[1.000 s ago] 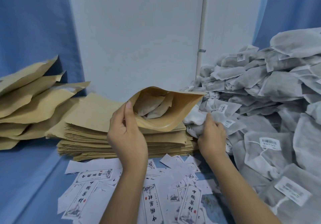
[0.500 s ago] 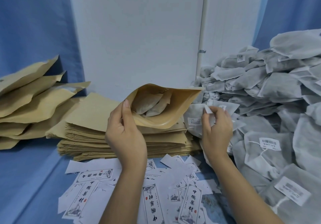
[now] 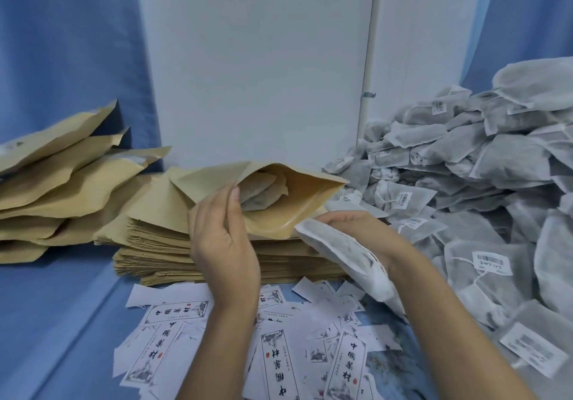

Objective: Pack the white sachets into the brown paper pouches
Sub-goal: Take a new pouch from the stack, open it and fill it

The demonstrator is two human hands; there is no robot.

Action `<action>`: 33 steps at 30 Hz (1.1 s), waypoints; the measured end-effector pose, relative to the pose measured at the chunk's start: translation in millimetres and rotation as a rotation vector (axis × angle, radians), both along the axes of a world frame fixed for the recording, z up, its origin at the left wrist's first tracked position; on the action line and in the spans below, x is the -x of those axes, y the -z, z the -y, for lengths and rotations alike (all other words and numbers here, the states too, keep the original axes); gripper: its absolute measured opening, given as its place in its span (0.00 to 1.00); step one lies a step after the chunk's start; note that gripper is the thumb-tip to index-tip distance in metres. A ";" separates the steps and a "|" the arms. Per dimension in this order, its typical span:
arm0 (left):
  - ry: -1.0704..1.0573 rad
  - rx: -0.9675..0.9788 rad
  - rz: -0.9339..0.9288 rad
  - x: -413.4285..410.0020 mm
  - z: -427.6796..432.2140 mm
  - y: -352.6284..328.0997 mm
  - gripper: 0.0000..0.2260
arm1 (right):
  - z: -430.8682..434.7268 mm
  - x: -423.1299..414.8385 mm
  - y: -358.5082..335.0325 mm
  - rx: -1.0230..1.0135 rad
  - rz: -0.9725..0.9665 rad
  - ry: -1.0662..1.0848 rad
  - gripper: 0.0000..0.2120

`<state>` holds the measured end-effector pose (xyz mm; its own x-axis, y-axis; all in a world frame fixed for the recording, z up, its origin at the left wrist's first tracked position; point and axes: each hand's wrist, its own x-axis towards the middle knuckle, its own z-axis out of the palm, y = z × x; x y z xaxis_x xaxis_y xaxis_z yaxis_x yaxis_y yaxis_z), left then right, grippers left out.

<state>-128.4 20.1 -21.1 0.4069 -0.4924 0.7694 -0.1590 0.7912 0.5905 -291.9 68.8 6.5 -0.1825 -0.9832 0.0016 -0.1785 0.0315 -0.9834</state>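
My left hand grips the near lip of an open brown paper pouch, holding its mouth wide towards the right. Inside the pouch lie a couple of white sachets. My right hand holds another white sachet just below and to the right of the pouch mouth; the sachet's tip touches the pouch's lower rim. A big heap of white sachets with barcode tags fills the right side.
A flat stack of empty brown pouches lies under the held pouch. Filled brown pouches are piled at the left. Printed paper labels are scattered on the blue surface in front. A white panel stands behind.
My right hand has lifted a sachet out of the heap and carried it left to the pouch mouth. The left hand has tipped the pouch a little lower.
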 end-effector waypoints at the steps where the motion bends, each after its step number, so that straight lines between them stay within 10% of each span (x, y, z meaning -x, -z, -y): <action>1: -0.011 0.013 0.046 0.0 1.0 2.7 0.14 | 0.1 -1.5 -1.6 -0.031 -0.052 -0.029 0.10; 4: -0.023 0.022 0.143 2.8 3.7 9.9 0.14 | 4.4 -10.9 -10.4 -0.160 -0.183 0.005 0.12; 9: 0.031 0.004 0.189 10.4 3.8 16.0 0.14 | 6.1 -18.5 -16.5 -0.165 0.564 -0.030 0.10; 18: 0.077 -0.058 0.231 15.2 1.0 16.9 0.14 | 20.7 -32.8 1.4 0.158 0.742 0.168 0.05; 25: 0.067 -0.070 0.293 22.5 -11.5 15.5 0.16 | 58.2 -59.8 -7.7 0.197 0.382 0.588 0.07; 33: 0.091 -0.098 0.270 19.9 -10.5 12.9 0.16 | 66.3 -57.6 -15.6 0.080 0.132 0.476 0.11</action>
<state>-148.3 30.6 -34.0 0.1449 -0.5949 0.7906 -0.2522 0.7505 0.6109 -234.3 2.5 22.1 -0.6148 -0.7884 0.0207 -0.0366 0.0023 -0.9993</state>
